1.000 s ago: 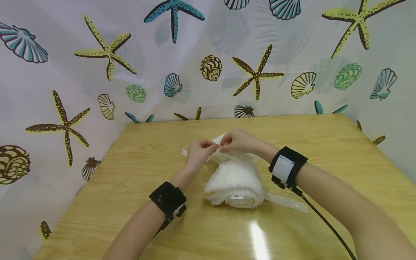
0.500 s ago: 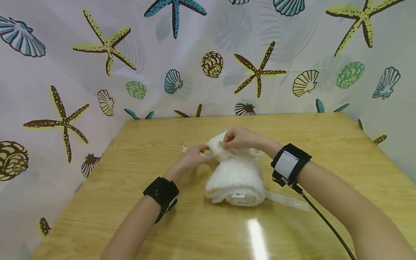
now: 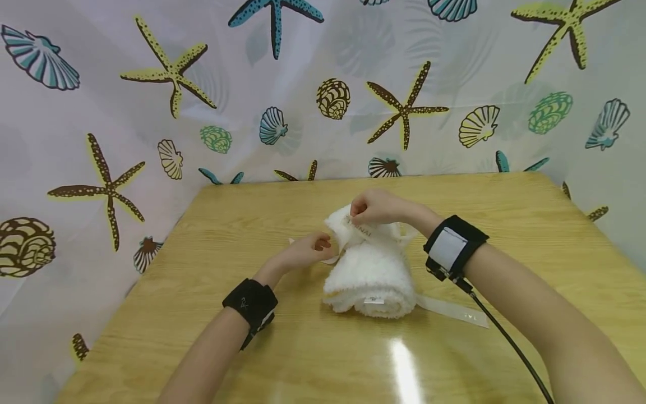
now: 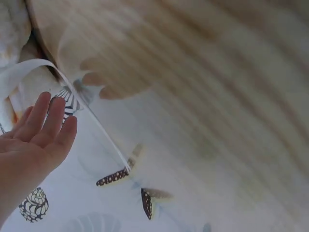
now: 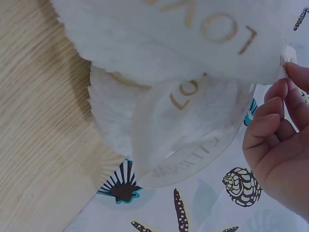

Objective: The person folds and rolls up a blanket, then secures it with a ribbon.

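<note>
Pinching ribbon atop rolled towel: right hand. Left hand fingers relaxed, holding nothing, beside towel.

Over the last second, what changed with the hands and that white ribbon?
The left hand let go of the ribbon and dropped back toward the table, fingers now relaxed. The right hand keeps its grip on the ribbon, drawn over the rolled towel. The towel stayed put.
</note>
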Demonstrator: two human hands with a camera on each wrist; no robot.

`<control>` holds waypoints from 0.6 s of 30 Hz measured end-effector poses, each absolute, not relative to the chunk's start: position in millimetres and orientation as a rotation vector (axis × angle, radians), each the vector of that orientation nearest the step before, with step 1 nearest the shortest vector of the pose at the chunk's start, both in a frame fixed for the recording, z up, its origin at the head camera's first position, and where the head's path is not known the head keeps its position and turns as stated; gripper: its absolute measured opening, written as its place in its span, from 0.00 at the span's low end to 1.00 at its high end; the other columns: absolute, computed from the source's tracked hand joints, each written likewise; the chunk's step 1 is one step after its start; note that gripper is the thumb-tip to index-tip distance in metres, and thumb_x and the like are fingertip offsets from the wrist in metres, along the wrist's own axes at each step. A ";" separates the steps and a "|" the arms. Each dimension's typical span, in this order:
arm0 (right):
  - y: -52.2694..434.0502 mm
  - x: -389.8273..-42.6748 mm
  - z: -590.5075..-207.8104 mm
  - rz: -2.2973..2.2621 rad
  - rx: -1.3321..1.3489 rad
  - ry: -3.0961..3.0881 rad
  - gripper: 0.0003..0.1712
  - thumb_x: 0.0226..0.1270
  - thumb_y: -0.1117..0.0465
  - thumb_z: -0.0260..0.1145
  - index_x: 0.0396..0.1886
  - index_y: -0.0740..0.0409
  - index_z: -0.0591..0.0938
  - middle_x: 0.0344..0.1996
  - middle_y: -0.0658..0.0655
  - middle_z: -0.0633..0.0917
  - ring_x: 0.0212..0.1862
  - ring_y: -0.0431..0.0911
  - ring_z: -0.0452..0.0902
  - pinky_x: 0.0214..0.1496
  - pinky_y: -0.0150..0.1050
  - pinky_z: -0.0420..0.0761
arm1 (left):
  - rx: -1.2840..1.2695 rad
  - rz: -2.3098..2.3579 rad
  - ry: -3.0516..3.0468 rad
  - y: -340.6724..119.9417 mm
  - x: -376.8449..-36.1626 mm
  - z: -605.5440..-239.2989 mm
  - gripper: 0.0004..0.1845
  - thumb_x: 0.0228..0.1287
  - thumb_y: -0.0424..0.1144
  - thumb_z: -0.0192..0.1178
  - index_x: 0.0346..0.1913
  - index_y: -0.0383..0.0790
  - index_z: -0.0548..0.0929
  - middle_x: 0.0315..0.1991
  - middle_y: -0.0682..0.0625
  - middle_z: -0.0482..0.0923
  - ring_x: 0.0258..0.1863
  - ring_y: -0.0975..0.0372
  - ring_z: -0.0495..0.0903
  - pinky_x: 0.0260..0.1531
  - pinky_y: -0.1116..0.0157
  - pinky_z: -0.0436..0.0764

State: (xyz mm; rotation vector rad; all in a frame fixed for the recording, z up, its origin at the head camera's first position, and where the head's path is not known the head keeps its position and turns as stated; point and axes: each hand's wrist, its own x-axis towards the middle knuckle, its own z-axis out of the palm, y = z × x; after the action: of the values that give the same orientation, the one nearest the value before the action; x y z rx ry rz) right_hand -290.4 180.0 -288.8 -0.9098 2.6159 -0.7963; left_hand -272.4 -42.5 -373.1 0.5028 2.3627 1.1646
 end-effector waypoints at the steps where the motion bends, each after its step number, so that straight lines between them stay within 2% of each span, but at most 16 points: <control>1: 181.4 -290.6 -287.4 -0.787 -0.912 2.625 0.05 0.63 0.63 0.61 0.28 0.58 0.80 0.21 0.50 0.76 0.23 0.42 0.67 0.28 0.35 0.67 | 0.526 1.178 2.339 -38.7 -274.1 -372.9 0.25 0.65 0.43 0.56 0.61 0.34 0.68 0.57 0.43 0.71 0.58 0.53 0.68 0.55 0.56 0.68; 4: 183.0 -290.7 -285.3 -0.762 -0.924 2.631 0.05 0.62 0.62 0.61 0.27 0.57 0.80 0.20 0.49 0.75 0.23 0.41 0.66 0.28 0.34 0.67 | 0.523 1.267 2.256 -30.3 -278.9 -372.4 0.21 0.64 0.43 0.58 0.55 0.36 0.72 0.53 0.44 0.74 0.53 0.56 0.72 0.50 0.60 0.70; 7: 183.6 -288.8 -284.5 -0.746 -0.920 2.635 0.06 0.62 0.62 0.62 0.27 0.57 0.80 0.20 0.49 0.74 0.23 0.40 0.66 0.27 0.34 0.66 | 0.520 1.387 2.167 -28.4 -281.5 -371.7 0.10 0.63 0.40 0.59 0.39 0.35 0.77 0.40 0.43 0.79 0.41 0.59 0.73 0.40 0.63 0.70; 8: 184.4 -288.3 -284.2 -0.749 -0.913 2.635 0.06 0.62 0.62 0.62 0.27 0.57 0.80 0.20 0.49 0.73 0.23 0.41 0.66 0.27 0.34 0.66 | 0.526 1.393 2.179 -30.0 -281.5 -370.7 0.09 0.63 0.40 0.59 0.35 0.35 0.77 0.35 0.45 0.79 0.36 0.61 0.72 0.36 0.65 0.68; 10: 185.3 -286.8 -284.3 -0.759 -0.898 2.632 0.06 0.62 0.63 0.61 0.26 0.57 0.80 0.19 0.49 0.73 0.23 0.41 0.66 0.27 0.34 0.66 | 0.556 1.371 2.217 -36.2 -277.9 -368.5 0.09 0.64 0.37 0.57 0.33 0.32 0.78 0.28 0.45 0.78 0.30 0.61 0.72 0.32 0.64 0.67; 12: 186.0 -285.9 -285.3 -0.769 -0.887 2.627 0.06 0.63 0.63 0.61 0.26 0.57 0.80 0.20 0.49 0.73 0.23 0.41 0.66 0.27 0.34 0.66 | 0.588 1.281 2.305 -46.6 -269.1 -364.4 0.09 0.66 0.35 0.55 0.36 0.30 0.78 0.24 0.45 0.76 0.27 0.60 0.74 0.31 0.64 0.71; 14: 186.9 -285.9 -285.7 -0.778 -0.884 2.624 0.06 0.62 0.63 0.61 0.26 0.57 0.80 0.20 0.49 0.73 0.23 0.41 0.65 0.28 0.34 0.66 | 0.624 1.095 2.473 -58.2 -257.6 -357.5 0.11 0.68 0.35 0.52 0.39 0.28 0.78 0.22 0.46 0.76 0.21 0.60 0.74 0.24 0.65 0.71; 16: 187.4 -285.9 -285.5 -0.788 -0.899 2.624 0.06 0.62 0.63 0.61 0.26 0.58 0.80 0.20 0.49 0.74 0.23 0.41 0.65 0.27 0.34 0.66 | 0.711 0.865 2.669 -69.4 -244.7 -349.3 0.10 0.68 0.34 0.51 0.40 0.29 0.79 0.23 0.46 0.76 0.19 0.61 0.73 0.21 0.67 0.70; 18: 187.2 -285.9 -284.8 -0.801 -0.917 2.625 0.06 0.62 0.64 0.61 0.26 0.58 0.80 0.20 0.49 0.74 0.23 0.41 0.65 0.28 0.34 0.66 | 0.785 0.592 2.876 -79.6 -232.2 -341.7 0.09 0.68 0.33 0.51 0.34 0.33 0.80 0.20 0.49 0.74 0.16 0.64 0.69 0.19 0.69 0.66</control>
State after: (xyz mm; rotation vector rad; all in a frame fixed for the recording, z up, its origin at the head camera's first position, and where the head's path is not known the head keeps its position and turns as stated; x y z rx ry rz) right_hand -285.9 187.2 -284.8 -0.9167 2.6249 -0.8011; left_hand -232.2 -79.6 -341.7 0.7849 2.8765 0.5917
